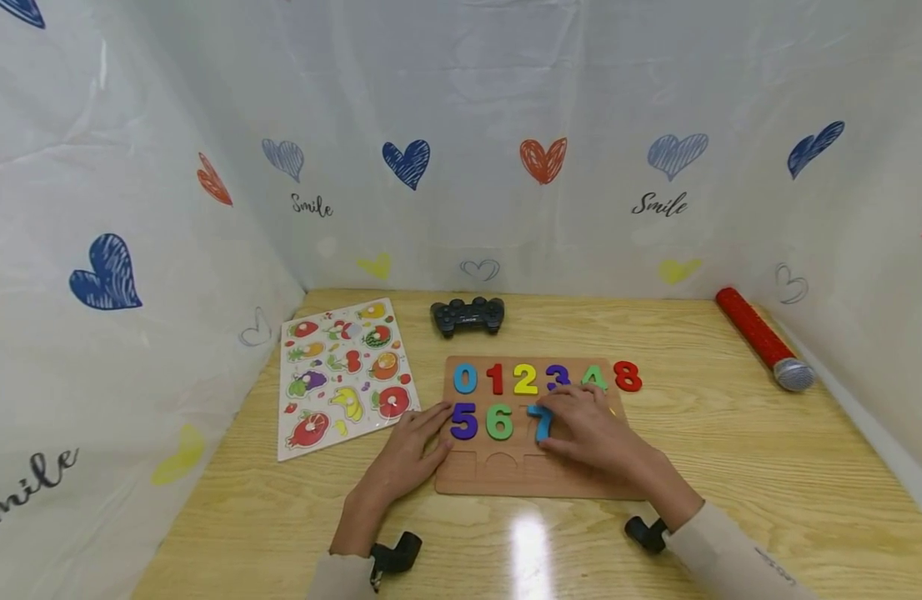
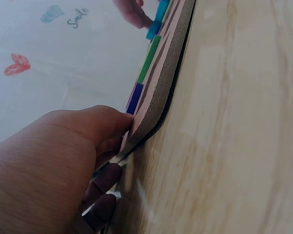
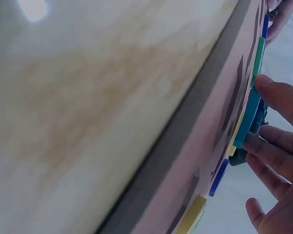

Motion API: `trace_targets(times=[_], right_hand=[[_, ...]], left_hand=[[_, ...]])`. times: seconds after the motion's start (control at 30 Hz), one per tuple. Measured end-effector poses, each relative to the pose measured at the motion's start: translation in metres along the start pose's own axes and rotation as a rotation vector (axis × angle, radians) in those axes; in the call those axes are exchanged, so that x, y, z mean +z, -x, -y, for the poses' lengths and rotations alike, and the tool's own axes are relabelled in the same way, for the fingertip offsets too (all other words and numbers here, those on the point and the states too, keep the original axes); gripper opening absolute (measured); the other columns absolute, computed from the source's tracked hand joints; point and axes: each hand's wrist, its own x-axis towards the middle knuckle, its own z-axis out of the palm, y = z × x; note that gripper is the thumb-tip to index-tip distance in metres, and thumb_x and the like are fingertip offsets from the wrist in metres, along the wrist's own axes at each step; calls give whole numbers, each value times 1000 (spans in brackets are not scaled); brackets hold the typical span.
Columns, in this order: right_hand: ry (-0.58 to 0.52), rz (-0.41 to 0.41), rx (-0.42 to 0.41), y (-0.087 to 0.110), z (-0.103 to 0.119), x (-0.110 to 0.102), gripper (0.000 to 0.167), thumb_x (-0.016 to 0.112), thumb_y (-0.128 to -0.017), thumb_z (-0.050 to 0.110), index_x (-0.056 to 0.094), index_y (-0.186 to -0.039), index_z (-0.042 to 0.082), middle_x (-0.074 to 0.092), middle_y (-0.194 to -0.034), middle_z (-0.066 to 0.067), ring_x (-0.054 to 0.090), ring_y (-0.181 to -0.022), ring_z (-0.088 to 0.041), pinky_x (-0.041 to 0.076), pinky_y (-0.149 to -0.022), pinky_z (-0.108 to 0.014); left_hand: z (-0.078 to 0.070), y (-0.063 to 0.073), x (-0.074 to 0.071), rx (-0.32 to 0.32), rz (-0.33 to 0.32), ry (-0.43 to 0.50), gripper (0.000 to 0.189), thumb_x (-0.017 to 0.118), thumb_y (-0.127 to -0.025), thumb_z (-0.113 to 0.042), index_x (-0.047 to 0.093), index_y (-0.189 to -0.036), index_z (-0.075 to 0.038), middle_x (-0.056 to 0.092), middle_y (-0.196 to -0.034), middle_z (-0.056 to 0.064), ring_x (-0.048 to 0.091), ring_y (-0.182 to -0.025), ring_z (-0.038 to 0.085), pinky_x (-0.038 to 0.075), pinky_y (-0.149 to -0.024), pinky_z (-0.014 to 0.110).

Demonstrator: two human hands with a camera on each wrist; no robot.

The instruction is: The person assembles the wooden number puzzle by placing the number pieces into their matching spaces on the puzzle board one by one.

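Observation:
A wooden number puzzle board (image 1: 461,479) lies on the table, with coloured numbers on it. My right hand (image 1: 592,429) pinches a blue number 7 (image 1: 542,423) between thumb and fingers over the middle row, beside the green 6 (image 1: 498,422). In the right wrist view the blue 7 (image 3: 247,117) looks slightly raised at the board's surface. My left hand (image 1: 408,454) touches the board's left edge next to the purple 5 (image 1: 464,422), its thumb and fingers fairly straight. Part of the purple 3 (image 1: 558,376) and a yellow piece are hidden by my right hand.
A red 8 (image 1: 628,376) sits at the board's upper right corner, partly past its edge. A fruit puzzle board (image 1: 287,442) lies to the left. Behind is a black game controller (image 1: 467,316). A red microphone (image 1: 757,333) lies at the right, near the hanging sheet (image 1: 476,100).

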Motion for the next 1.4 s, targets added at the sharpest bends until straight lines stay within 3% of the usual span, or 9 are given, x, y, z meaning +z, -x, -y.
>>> trace_targets(times=[0.77,1.0,1.2,1.4], right_hand=[[57,-5,13,-14,0,5,52,83,-82,38,68,-125,13,66,-122,-3,49,-126,-29,28,-101,-59],[-31,-32,18,-5,-4,-7,43,80,-87,28,68,-125,13,67,-125,0,46,-131,-33,18,-105,-64],[41,-42,26,4,-17,-17,42,79,-88,27,69,-125,10,67,-126,-5,47,-128,-36,21,-101,-63],[37,-61,88,18,-34,-23,48,82,-85,25,67,-127,6,67,-122,-8,45,-128,-35,19,-100,-64]], left_hand=[[1,-3,1,-6,3,-6,53,59,-101,-31,50,-148,-9,44,-155,2,46,-119,23,40,-99,45],[1,-2,0,-10,6,-3,53,59,-101,-30,50,-149,-9,44,-155,3,47,-119,25,40,-99,46],[-1,-2,-2,-11,15,6,53,58,-101,-30,49,-149,-10,43,-155,4,46,-120,26,39,-100,47],[-1,0,0,-25,14,12,53,59,-101,-29,49,-149,-10,43,-155,2,44,-124,27,38,-104,48]])
